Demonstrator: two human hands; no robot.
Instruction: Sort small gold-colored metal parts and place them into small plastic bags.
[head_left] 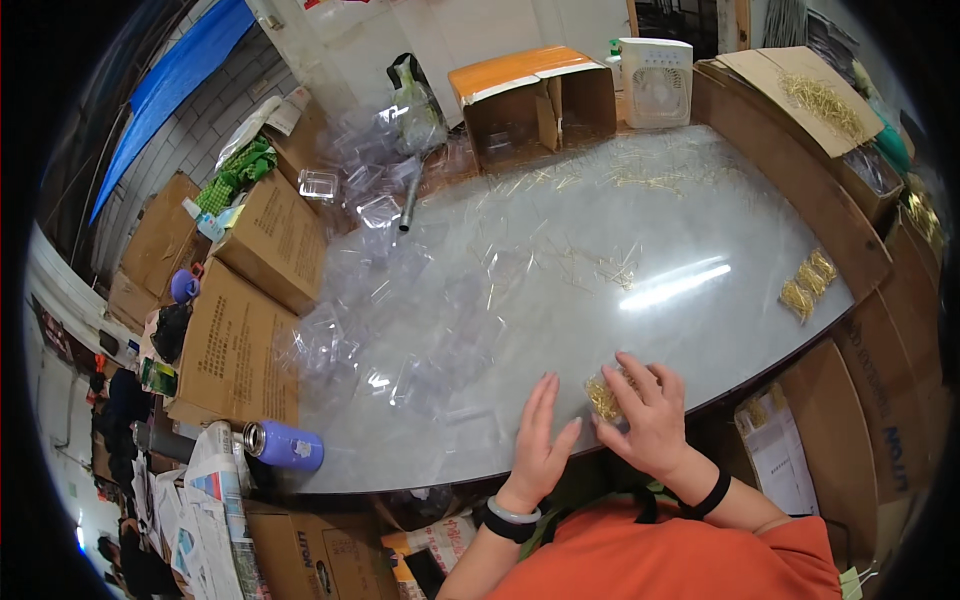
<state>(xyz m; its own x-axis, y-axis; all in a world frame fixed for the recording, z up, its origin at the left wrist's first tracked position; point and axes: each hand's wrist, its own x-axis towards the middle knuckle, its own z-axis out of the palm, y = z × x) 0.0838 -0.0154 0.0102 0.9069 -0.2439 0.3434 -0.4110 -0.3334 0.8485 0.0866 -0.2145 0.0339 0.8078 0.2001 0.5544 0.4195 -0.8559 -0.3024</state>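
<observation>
1. Head view: your left hand (540, 452) is held just above or on the grey, glossy tabletop (720, 335), its fingers extended and close together, the thumb apart; nothing shows in its grasp.
2. Your right hand (648, 415) arches over a small, clear plastic packet of gold-coloured metal pins (603, 399), fingers bent along its far side and thumb near its lower edge; whether they pinch it, one cannot tell.
3. The packet lies near the table's front edge, between your two hands, nearer the right.
4. To your right, gold-coloured pin bundles (808, 285) lie side by side near the table's rim.
5. To your left, clear plastic boxes (325, 345) are scattered beside brown cardboard cartons (235, 345) and a purple cylindrical bottle (290, 447).
6. Beyond, loose gold-coloured pins (625, 272) are strewn across the surface.
</observation>
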